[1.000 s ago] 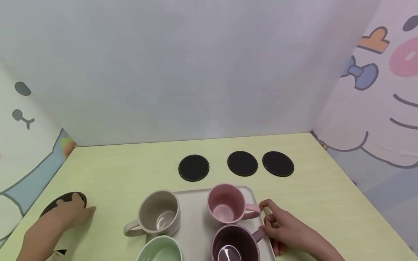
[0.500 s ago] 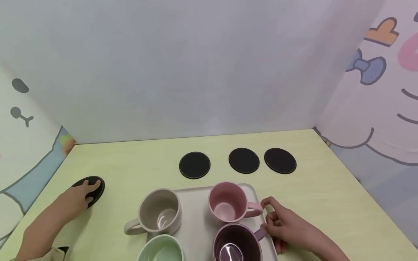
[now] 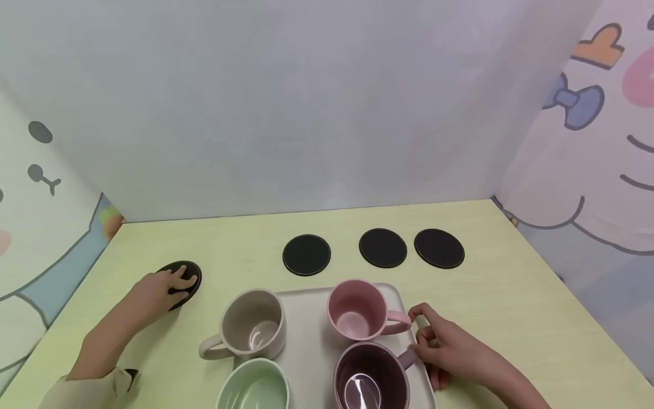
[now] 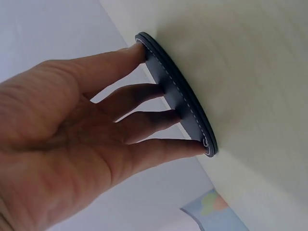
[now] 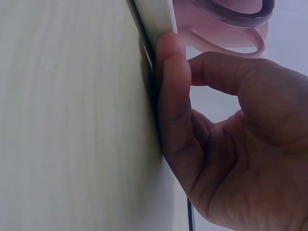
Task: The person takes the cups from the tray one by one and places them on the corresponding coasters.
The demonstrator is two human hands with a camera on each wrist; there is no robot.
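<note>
My left hand rests its fingertips on a round black coaster on the left of the table. In the left wrist view, the spread, fairly straight fingers touch the face of the stitched coaster. To the right, my right hand pinches the edge of a white tray; the right wrist view has thumb and fingers at the tray rim. On the tray stand a beige mug, a green cup, a pink mug and a purple mug, whose handle is near my right fingers.
Three more black coasters lie in a row toward the back: one mid-table and a pair at right, the nearer-centre coaster and the outer coaster. A pale wall closes the back; printed panels flank both sides.
My left hand has slid the coaster rightward and away from me across the table's left part. My right hand keeps its hold on the tray; the mugs stay put.
</note>
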